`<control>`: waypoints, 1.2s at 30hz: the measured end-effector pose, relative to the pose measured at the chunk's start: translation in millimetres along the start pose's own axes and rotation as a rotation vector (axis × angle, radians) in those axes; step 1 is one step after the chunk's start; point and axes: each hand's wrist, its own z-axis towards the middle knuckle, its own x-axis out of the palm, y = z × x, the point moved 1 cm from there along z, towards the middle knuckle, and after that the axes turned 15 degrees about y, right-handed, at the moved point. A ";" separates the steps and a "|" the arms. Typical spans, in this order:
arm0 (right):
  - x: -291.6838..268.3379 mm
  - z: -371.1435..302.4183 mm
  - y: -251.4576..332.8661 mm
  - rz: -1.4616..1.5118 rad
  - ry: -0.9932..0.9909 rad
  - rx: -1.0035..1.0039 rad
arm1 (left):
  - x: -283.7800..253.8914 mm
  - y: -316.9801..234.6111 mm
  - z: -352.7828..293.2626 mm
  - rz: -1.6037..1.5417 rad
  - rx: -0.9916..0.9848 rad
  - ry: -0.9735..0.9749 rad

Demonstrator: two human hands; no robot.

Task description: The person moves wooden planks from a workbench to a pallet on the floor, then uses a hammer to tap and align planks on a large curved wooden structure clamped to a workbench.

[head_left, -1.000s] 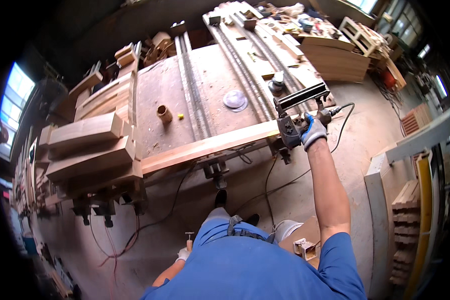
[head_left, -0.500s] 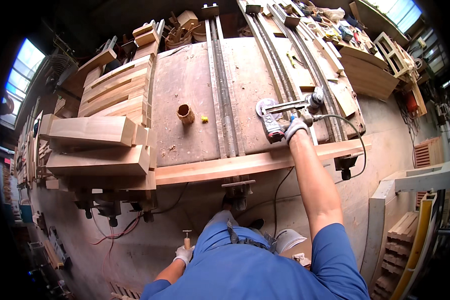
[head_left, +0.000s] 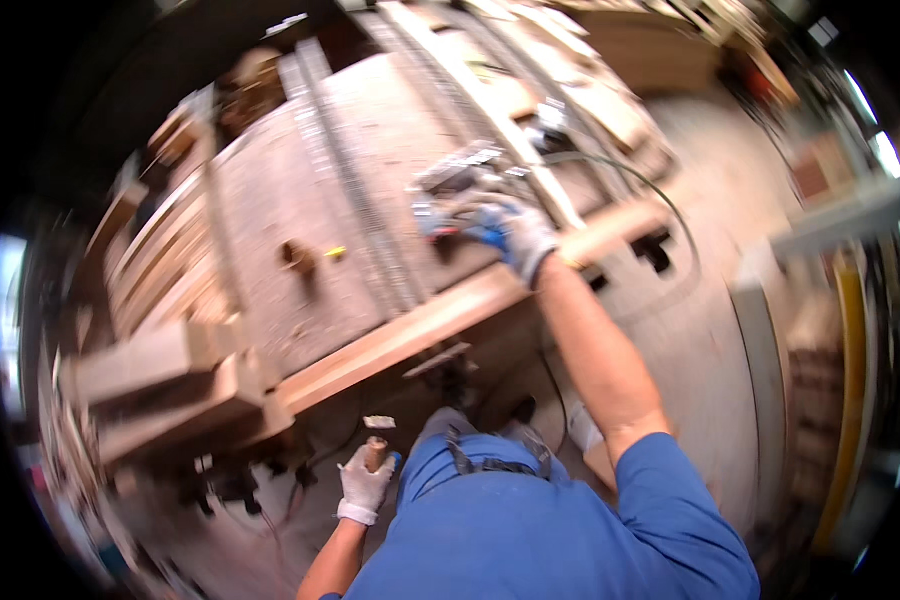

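My right hand (head_left: 518, 235), in a white and blue work glove, is over the workbench beside a hand-held sander (head_left: 460, 170) lying on the bench. Its fingers look stretched out toward the sander, though motion blurs them; whether they touch it I cannot tell. Low in front of my body, my gloved left hand (head_left: 364, 485) is closed round a tool (head_left: 375, 455) with a wooden handle and a flat, pale crosspiece at its top. A long wooden board (head_left: 410, 335) runs along the bench's near edge, below my right hand.
A brown cup-like container (head_left: 297, 257) and a small yellow object (head_left: 336, 252) are on the bench (head_left: 270, 190). Thick wooden beams (head_left: 135, 370) are stacked at the left. Metal clamp bars (head_left: 345, 170) cross the bench, and a hose (head_left: 660, 195) curves off to the right.
The view has swung and blurred. My right hand has shifted its grip from the sander to outstretched fingers beside it. My left hand has risen farther forward with the wooden-handled tool.
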 end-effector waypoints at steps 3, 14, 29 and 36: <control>49.4 -123.9 37.4 -0.222 0.099 0.129 | -1.7 -88.1 28.9 -0.137 0.153 0.142; -24.5 -589.1 -145.2 -0.578 -0.749 1.032 | 147.9 -261.4 50.6 0.120 0.551 0.578; -71.8 -760.6 -141.0 -0.268 -1.411 0.661 | 415.9 -412.3 -24.4 0.106 0.757 1.111; -126.5 -832.8 -136.2 -0.245 -2.155 0.270 | 506.8 -460.3 -20.7 0.154 0.760 1.317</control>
